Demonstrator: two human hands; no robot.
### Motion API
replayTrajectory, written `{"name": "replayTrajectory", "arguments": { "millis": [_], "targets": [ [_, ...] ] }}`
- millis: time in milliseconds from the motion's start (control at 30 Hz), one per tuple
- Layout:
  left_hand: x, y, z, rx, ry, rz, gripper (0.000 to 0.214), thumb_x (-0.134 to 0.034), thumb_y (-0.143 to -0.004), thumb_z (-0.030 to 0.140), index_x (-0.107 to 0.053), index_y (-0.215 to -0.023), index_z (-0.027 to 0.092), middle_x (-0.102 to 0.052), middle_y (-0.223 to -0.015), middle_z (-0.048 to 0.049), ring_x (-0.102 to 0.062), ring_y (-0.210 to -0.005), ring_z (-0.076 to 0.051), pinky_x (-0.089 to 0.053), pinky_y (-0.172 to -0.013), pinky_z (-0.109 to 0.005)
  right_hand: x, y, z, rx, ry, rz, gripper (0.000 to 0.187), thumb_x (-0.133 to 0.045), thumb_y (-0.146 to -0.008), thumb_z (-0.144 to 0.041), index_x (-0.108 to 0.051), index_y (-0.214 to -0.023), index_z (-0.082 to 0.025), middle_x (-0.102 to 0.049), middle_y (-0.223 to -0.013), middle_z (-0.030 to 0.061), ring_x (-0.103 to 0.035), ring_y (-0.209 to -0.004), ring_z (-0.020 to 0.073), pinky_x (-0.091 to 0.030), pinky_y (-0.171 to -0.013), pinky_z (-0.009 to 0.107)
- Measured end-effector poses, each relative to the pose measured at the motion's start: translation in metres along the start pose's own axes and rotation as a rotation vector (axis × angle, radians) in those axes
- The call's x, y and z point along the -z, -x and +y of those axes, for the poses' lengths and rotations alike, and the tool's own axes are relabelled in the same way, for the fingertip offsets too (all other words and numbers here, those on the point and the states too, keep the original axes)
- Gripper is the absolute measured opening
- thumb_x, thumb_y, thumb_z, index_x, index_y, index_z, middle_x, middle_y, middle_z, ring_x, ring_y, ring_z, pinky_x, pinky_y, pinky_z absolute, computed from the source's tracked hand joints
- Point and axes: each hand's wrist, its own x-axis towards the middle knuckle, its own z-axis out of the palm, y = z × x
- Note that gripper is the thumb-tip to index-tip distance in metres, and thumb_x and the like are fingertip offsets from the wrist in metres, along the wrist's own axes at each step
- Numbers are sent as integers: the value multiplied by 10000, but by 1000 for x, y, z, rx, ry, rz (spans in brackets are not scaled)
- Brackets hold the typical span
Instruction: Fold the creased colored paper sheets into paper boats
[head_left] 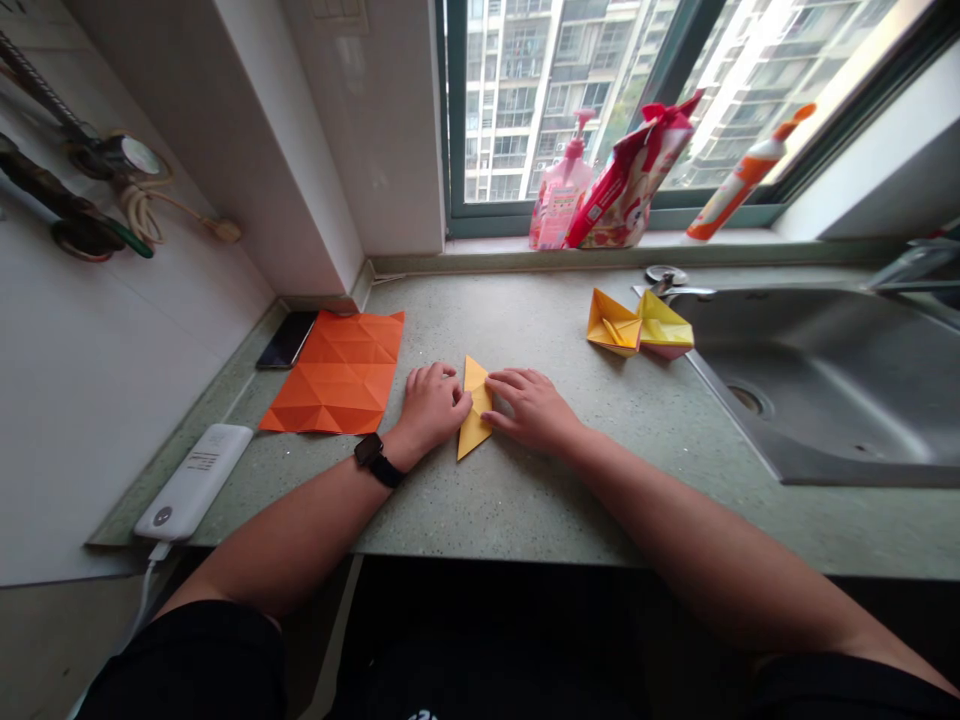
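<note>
A folded piece of yellow origami paper (pixel 475 432) lies on the counter between my hands, its two pointed ends facing away and toward me. On its left edge rest the thumb and curled fingers of my left hand (pixel 433 405), which wears a black watch at the wrist. From the other side, my right hand (pixel 531 405) has its fingertips and thumb on the paper's right edge. A creased orange sheet (pixel 337 372) is spread out to the left. Two folded paper boats, one orange-yellow (pixel 613 325) and one yellow (pixel 665 328), stand touching each other at the right.
A phone (pixel 287 340) and a white power bank (pixel 196 480) with a cable lie at the left. The steel sink (pixel 825 400) takes up the right side. A pink pump bottle (pixel 561 200), a red bag (pixel 634 185) and an orange-white bottle (pixel 739 188) stand on the windowsill.
</note>
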Motion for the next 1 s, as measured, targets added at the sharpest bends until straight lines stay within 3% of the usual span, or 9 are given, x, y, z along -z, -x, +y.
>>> {"name": "replayTrajectory", "arguments": {
  "millis": [100, 200, 300, 367, 500, 667, 867, 1000],
  "targets": [
    [0, 2, 0, -21, -71, 12, 110, -714, -971, 300, -729, -925, 201, -718, -1272, -142, -649, -1229, -340, -468, -1189, -594, -1, 2, -2, -15, 68, -50, 563, -661, -1047, -572, -679, -1526, -277, -667, -1584, 126, -561, -1497, 395, -392, -1284, 662],
    [-4, 3, -4, -131, -87, 17, 259, -656, -1018, 305, -702, -1244, 187, -682, -1448, -177, -595, -1409, -349, -397, -1276, -601, -3, 5, -3, -20, 101, -73, 614, -628, -1058, -598, -635, -1583, -279, -628, -1634, 124, -535, -1526, 414, -378, -1287, 680],
    [-11, 1, -11, -278, -71, -88, 425, -487, -1093, 251, -607, -1496, 189, -563, -1663, -174, -448, -1613, -307, -330, -1340, -580, -7, 6, -3, -27, 121, -72, 644, -604, -1061, -616, -605, -1617, -292, -605, -1662, 122, -523, -1541, 431, -363, -1292, 694],
    [-14, -1, -15, -327, -68, -202, 501, -411, -1111, 219, -550, -1591, 193, -546, -1694, -156, -421, -1646, -277, -329, -1346, -554, -8, 6, -4, -35, 129, -77, 667, -597, -1059, -620, -588, -1635, -283, -598, -1667, 127, -514, -1549, 448, -347, -1297, 710],
    [-9, -6, -19, -353, -90, -352, 562, -374, -1140, 268, -457, -1690, 190, -495, -1737, -146, -389, -1669, -275, -284, -1367, -542, -7, 6, -5, -51, 140, -109, 705, -586, -1059, -619, -555, -1664, -258, -571, -1690, 135, -493, -1565, 468, -329, -1303, 729],
    [2, -7, -23, -361, -114, -441, 648, -422, -1149, 469, -365, -1751, 233, -345, -1816, -154, -279, -1711, -352, -177, -1376, -638, -4, 7, -5, -33, 146, -122, 712, -580, -1052, -628, -552, -1667, -271, -530, -1721, 130, -485, -1570, 483, -327, -1291, 759],
    [11, -14, -32, -342, -82, -477, 818, -620, -1019, 719, -420, -1728, 363, -331, -1828, -119, -247, -1707, -438, -175, -1350, -705, -1, 7, -2, -15, 128, -138, 758, -597, -1027, -681, -540, -1676, -293, -510, -1736, 113, -456, -1586, 494, -288, -1302, 774],
    [18, -17, -31, -313, -68, -551, 950, -686, -938, 798, -396, -1741, 381, -281, -1849, -102, -175, -1717, -473, -108, -1358, -718, 3, 5, 1, 1, 120, -174, 804, -621, -1007, -708, -514, -1694, -303, -502, -1744, 100, -427, -1604, 494, -261, -1309, 781]
  ]
}}
